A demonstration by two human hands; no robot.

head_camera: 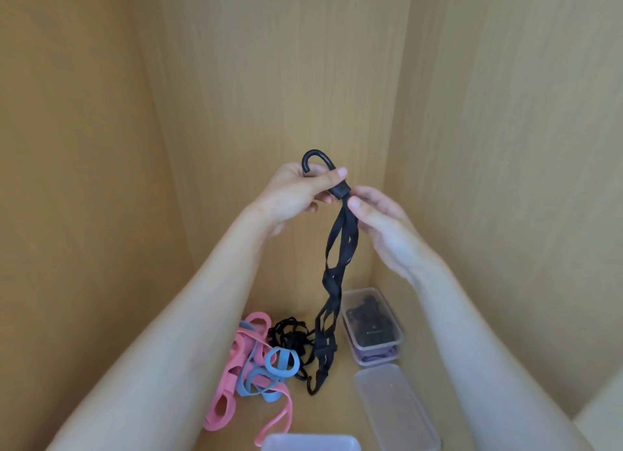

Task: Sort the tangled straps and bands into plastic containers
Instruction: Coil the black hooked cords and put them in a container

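Observed: the black strap is held raised and hangs almost straight down. The left hand is clamped around its top end with fingers curled, and the upper hook projects above the fist. The right hand pinches the webbing just below the moulded collar between thumb and fingertips. The strap's several strands are twisted over one another along their length. The lower hook sits at the wooden floor, right beside the black tangle. Whether it is caught in that tangle cannot be told from this angle. The pink bands and blue bands lie interlaced to the left of the tangle. The open container, already holding black straps, stands to the right of the hanging strap, with its lid lying nearer the person. Risks: if the lower hook has snagged, lifting further would drag the tangle along and tighten its knots. A stretched strand could snap the hook free towards the hands. Stowing the strap twisted would leave it bulging above the container's rim and stop the lid from seating.
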